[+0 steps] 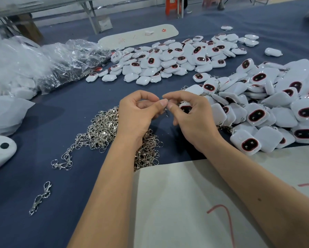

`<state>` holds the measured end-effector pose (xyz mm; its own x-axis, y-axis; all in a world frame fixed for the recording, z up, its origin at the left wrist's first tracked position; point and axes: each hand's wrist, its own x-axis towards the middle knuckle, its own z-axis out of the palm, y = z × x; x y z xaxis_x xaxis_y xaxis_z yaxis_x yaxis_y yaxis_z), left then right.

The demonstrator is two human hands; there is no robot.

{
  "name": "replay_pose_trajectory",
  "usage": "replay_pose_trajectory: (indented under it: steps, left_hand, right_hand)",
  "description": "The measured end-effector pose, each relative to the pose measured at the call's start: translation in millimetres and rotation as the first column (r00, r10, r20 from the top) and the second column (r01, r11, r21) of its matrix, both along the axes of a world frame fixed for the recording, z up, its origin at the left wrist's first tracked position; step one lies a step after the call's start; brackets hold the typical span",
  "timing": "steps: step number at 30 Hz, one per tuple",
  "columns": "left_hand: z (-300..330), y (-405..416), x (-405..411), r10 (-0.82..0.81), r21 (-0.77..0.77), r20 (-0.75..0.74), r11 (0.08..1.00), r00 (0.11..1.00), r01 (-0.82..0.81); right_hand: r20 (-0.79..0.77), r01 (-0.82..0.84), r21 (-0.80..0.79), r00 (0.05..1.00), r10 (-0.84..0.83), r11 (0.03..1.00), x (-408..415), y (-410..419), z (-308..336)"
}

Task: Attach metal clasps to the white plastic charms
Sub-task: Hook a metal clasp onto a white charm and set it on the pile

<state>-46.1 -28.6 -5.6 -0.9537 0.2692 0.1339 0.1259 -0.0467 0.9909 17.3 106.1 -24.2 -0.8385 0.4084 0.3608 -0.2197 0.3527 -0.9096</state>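
Observation:
My left hand (137, 113) and my right hand (189, 115) meet above the blue cloth, fingertips pinched together. Between them hangs a small metal clasp (166, 112). My right hand also holds a white plastic charm (185, 107) with a dark red-rimmed oval, mostly hidden by the fingers. A heap of silver metal clasps (103, 129) lies under my left wrist. Piles of white charms lie at the right (268, 111) and farther back in the middle (168, 59).
Two linked clasps (40, 197) lie loose at the front left. A beige board (194, 203) with red marks lies under my forearms. Crumpled clear plastic bags (51, 65) sit at the left. A white part with black dots (0, 151) is at the left edge.

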Motion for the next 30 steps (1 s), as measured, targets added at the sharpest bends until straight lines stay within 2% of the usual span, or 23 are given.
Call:
replay_pose_trajectory:
  steps: [8,17,30]
  left_hand:
    - [-1.0,0.4,0.1,0.007,-0.052,-0.004,0.999,1.0,-0.007]
    - [3.8,0.2,2.9,-0.112,-0.115,0.006,0.987,0.994,0.112]
    - [3.8,4.0,4.2,-0.189,-0.111,-0.006,0.976,0.982,0.188]
  right_hand:
    - [0.066,0.032,0.063,0.997,-0.036,0.997,-1.4,1.8,-2.8]
    - [0.076,0.007,-0.263,0.997,0.014,0.965,-4.7,5.5,-1.2]
    - [0.07,-0.036,-0.284,0.996,0.058,0.958,-3.6,6.8,-1.0]
